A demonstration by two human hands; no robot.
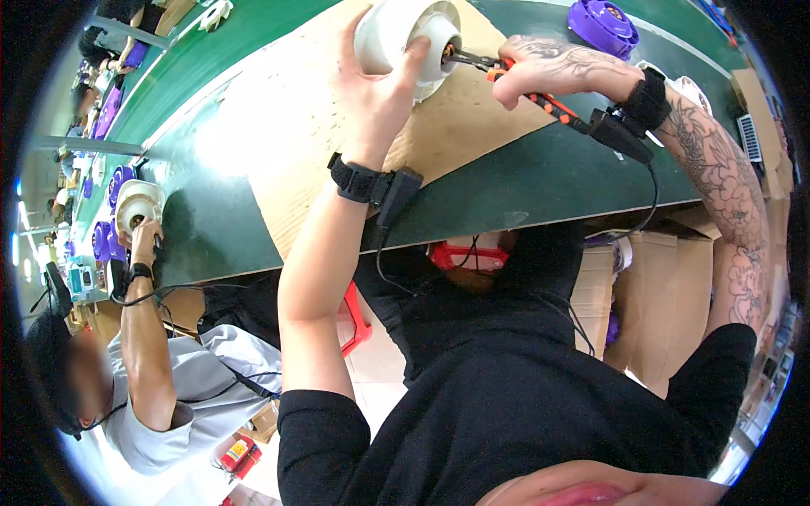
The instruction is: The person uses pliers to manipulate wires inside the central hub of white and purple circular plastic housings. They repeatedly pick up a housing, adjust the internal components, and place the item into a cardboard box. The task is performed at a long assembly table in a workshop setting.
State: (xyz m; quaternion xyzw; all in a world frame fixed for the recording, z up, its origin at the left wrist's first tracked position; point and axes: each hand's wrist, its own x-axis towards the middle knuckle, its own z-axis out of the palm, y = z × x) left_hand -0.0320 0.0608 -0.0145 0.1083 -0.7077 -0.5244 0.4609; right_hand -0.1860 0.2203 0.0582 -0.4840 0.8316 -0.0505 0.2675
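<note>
A white round plastic housing [385, 42] is tilted on its side over a sheet of brown cardboard [295, 126] at the top middle. My left hand [375, 93] grips it, thumb pressed near its inner hub and fingers round the outer side. My right hand [540, 69] is closed round pliers [553, 107] with orange and black handles. Their dark jaws reach into the hub opening, where small coppery parts show; what the jaws touch is too small to make out.
Beneath the cardboard is a green worktable [472, 198]. A purple round housing [603, 27] lies beyond my right hand, with white parts [688, 91] nearby. At left, a co-worker's hand [145, 240] holds another white housing [139, 202]. Cardboard boxes [662, 287] stand below the table at right.
</note>
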